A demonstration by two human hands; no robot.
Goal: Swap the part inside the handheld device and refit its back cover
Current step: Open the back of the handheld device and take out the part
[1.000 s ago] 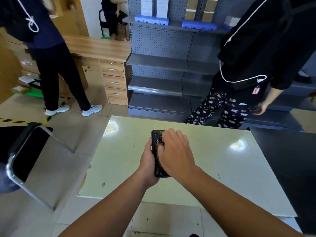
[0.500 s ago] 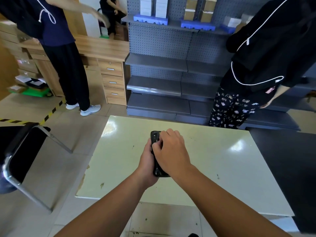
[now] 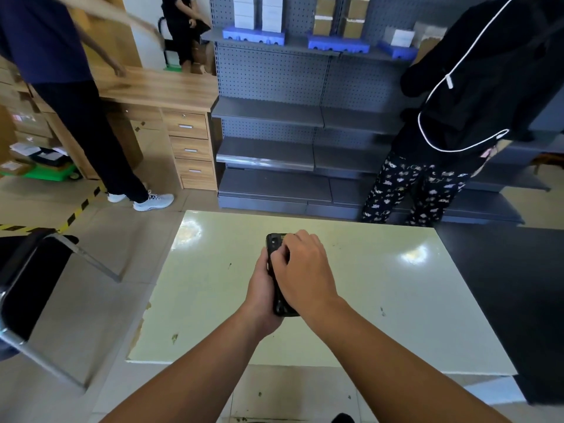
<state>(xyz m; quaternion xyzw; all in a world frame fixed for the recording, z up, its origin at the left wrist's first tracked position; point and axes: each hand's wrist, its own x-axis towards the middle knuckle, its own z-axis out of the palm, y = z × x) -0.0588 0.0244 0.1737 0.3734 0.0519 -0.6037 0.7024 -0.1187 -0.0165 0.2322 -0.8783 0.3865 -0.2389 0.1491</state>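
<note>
A black handheld device [image 3: 272, 243] is held upright over the pale green table [image 3: 381, 294]. My left hand [image 3: 260, 293] grips it from the left side and underneath. My right hand [image 3: 302, 270] lies across its back, fingers curled and pressing near the upper part. Most of the device is hidden under my right hand; only its top end and bottom corner [image 3: 285, 311] show. Whether the back cover is on it cannot be seen.
A person in patterned trousers [image 3: 406, 187] stands at the table's far right edge. Another person in dark trousers [image 3: 100, 141] stands at the wooden desk [image 3: 164, 90] on the left. Grey shelving [image 3: 274, 148] is behind. A black chair [image 3: 30, 279] sits left; a dark table [image 3: 518, 285] adjoins right.
My right hand's fingers have shifted slightly on the device's back while both hands stayed in place. The person at left moved nearer the desk and the person at right shifted rightwards.
</note>
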